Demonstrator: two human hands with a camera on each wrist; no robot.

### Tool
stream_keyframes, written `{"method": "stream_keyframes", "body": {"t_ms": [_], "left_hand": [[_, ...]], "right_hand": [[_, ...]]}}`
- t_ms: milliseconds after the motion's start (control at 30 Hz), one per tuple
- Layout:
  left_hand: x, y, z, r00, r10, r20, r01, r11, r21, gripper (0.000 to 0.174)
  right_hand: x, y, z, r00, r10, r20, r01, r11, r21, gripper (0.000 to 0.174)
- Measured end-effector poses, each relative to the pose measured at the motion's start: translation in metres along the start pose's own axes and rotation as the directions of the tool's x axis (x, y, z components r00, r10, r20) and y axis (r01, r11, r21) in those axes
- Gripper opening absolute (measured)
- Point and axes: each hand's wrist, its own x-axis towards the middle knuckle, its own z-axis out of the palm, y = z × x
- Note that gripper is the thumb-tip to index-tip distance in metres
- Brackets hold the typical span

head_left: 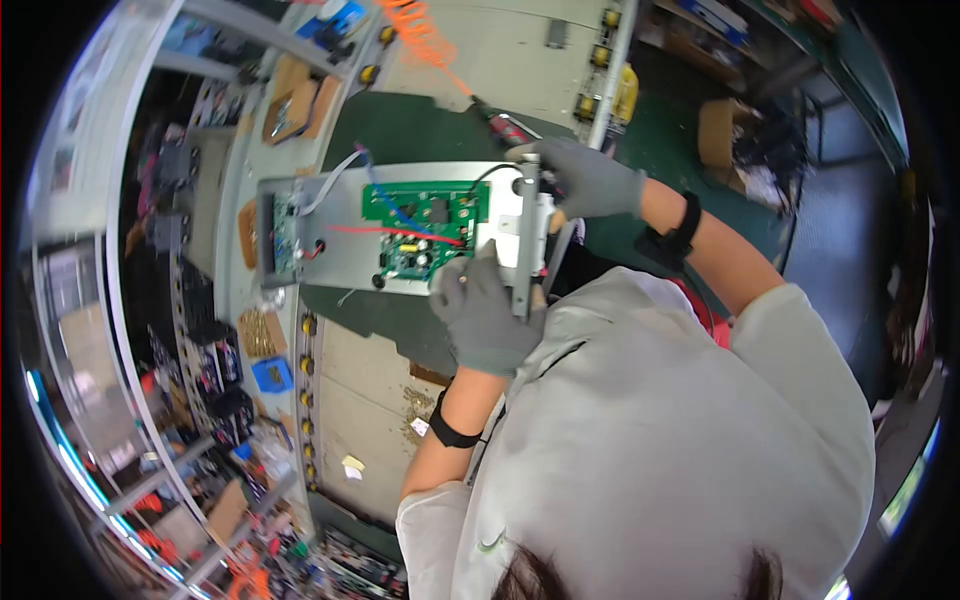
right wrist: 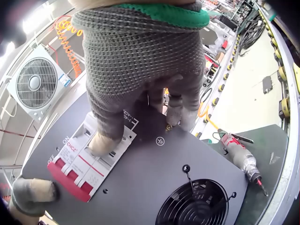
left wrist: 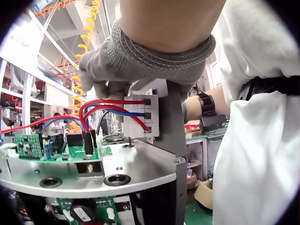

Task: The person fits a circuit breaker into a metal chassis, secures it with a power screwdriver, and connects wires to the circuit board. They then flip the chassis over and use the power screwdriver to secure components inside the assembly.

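Observation:
My gloved left hand (head_left: pixel 485 315) grips the grey end panel (head_left: pixel 525 240) of a metal chassis. In the right wrist view its thumb (right wrist: pixel 40 191) lies on the panel's outer face, beside a white breaker (right wrist: pixel 89 157) with red levers. The left wrist view shows the left hand (left wrist: pixel 136 65) above the breaker (left wrist: pixel 140 116) and its red and blue wires. My right hand (right wrist: pixel 145 79) reaches down over the panel; one fingertip rests on the breaker, while other fingertips touch around a small brass screw (right wrist: pixel 168 127). Green circuit boards (head_left: pixel 430 225) sit in the chassis.
A red and grey screwdriver (right wrist: pixel 241 157) on an orange coiled cord lies beside the chassis on a green mat (right wrist: pixel 267 164). The panel has a black fan (right wrist: pixel 197 206). Roller rails (head_left: pixel 307 400) flank the bench, with a blue tray (head_left: pixel 272 375) and a parts box (head_left: pixel 290 110) alongside.

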Motion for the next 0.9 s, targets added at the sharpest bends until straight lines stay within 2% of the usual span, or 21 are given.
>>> {"method": "stream_keyframes", "body": {"t_ms": [33, 67, 100, 133, 167, 200, 267, 300, 333, 367, 400, 467, 500, 533, 567, 600, 700, 767, 800, 833, 900], "left_hand": [[0.000, 0.002, -0.002, 0.999, -0.028, 0.021, 0.028, 1.000, -0.001, 0.071], [-0.001, 0.003, -0.002, 1.000, -0.027, 0.013, 0.028, 1.000, -0.007, 0.071], [-0.004, 0.003, -0.001, 0.999, -0.044, -0.002, 0.044, 0.999, -0.005, 0.070], [-0.008, 0.002, 0.000, 0.998, -0.067, -0.017, 0.067, 0.998, 0.016, 0.071], [-0.016, 0.000, 0.002, 0.995, -0.094, -0.030, 0.095, 0.995, 0.040, 0.071], [-0.027, -0.001, 0.004, 0.992, -0.118, -0.054, 0.118, 0.993, -0.009, 0.072], [-0.051, -0.007, 0.000, 0.975, -0.169, -0.143, 0.148, 0.978, -0.143, 0.073], [-0.066, -0.010, -0.003, 0.957, -0.226, -0.180, 0.192, 0.963, -0.190, 0.070], [-0.082, -0.020, -0.002, 0.912, -0.330, -0.244, 0.262, 0.926, -0.272, 0.068], [-0.099, -0.031, 0.006, 0.855, -0.421, -0.301, 0.307, 0.881, -0.361, 0.065], [-0.119, -0.045, 0.022, 0.726, -0.544, -0.420, 0.376, 0.826, -0.420, 0.058], [-0.168, -0.076, 0.051, 0.470, -0.736, -0.487, 0.648, 0.663, -0.376, 0.045], [-0.194, -0.093, 0.072, 0.271, -0.863, -0.427, 0.746, 0.469, -0.473, 0.041], [-0.220, -0.110, 0.095, 0.060, -0.938, -0.341, 0.794, 0.252, -0.554, 0.036], [-0.247, -0.126, 0.115, -0.060, -0.974, -0.218, 0.839, 0.069, -0.539, 0.036], [-0.272, -0.141, 0.131, -0.180, -0.979, -0.094, 0.858, -0.109, -0.502, 0.037], [-0.324, -0.170, 0.160, -0.196, -0.981, -0.008, 0.902, -0.177, -0.395, 0.036], [-0.337, -0.189, 0.173, -0.336, -0.941, 0.046, 0.884, -0.331, -0.330, 0.039], [-0.339, -0.197, 0.176, -0.319, -0.946, 0.061, 0.884, -0.321, -0.340, 0.039], [-0.337, -0.206, 0.180, -0.313, -0.944, 0.106, 0.916, -0.329, -0.229, 0.044], [-0.329, -0.225, 0.185, -0.312, -0.929, 0.200, 0.940, -0.332, -0.077, 0.058]], "right_hand": [[-0.003, -0.006, -0.001, 0.999, 0.039, -0.032, -0.036, 0.996, 0.079, 0.088], [-0.002, 0.000, 0.000, 0.999, -0.042, -0.032, 0.048, 0.973, 0.224, 0.090], [-0.002, -0.009, -0.006, 0.999, -0.043, 0.013, 0.039, 0.975, 0.219, 0.090], [-0.002, -0.007, -0.007, 0.995, -0.092, 0.043, 0.064, 0.896, 0.440, 0.087], [-0.002, -0.015, -0.015, 0.991, -0.104, 0.086, 0.054, 0.888, 0.458, 0.090], [-0.007, -0.004, -0.023, 0.984, 0.030, 0.178, -0.069, 0.974, 0.218, 0.095], [-0.009, -0.014, -0.022, 0.992, 0.027, 0.122, -0.082, 0.876, 0.474, 0.099], [-0.011, -0.022, -0.015, 0.992, 0.081, 0.100, -0.127, 0.732, 0.669, 0.096], [-0.008, -0.024, -0.014, 0.991, 0.106, 0.082, -0.132, 0.683, 0.718, 0.089], [-0.011, -0.005, -0.013, 0.986, 0.125, 0.109, -0.163, 0.604, 0.780, 0.075], [-0.011, 0.002, -0.008, 0.984, 0.167, 0.054, -0.134, 0.517, 0.845, 0.063], [-0.016, 0.078, -0.009, 0.934, 0.337, 0.120, -0.254, 0.387, 0.886, 0.043], [-0.019, 0.109, -0.008, 0.939, 0.316, 0.136, -0.261, 0.399, 0.879, 0.043], [-0.023, 0.137, -0.007, 0.936, 0.339, 0.097, -0.288, 0.578, 0.763, 0.041], [-0.026, 0.160, -0.004, 0.934, 0.354, 0.046, -0.306, 0.729, 0.613, 0.039], [-0.027, 0.181, 0.000, 0.938, 0.344, 0.051, -0.303, 0.738, 0.604, 0.039], [-0.024, 0.194, 0.003, 0.900, 0.418, 0.121, -0.410, 0.722, 0.558, 0.038], [-0.026, 0.165, 0.007, 0.896, 0.340, 0.284, -0.438, 0.577, 0.690, 0.037], [-0.026, 0.128, 0.012, 0.931, 0.238, 0.276, -0.365, 0.636, 0.681, 0.038], [-0.027, 0.119, 0.015, 0.934, 0.253, 0.253, -0.358, 0.651, 0.670, 0.038], [-0.040, 0.123, 0.017, 0.780, 0.620, 0.079, -0.442, 0.459, 0.771, 0.037]]}}
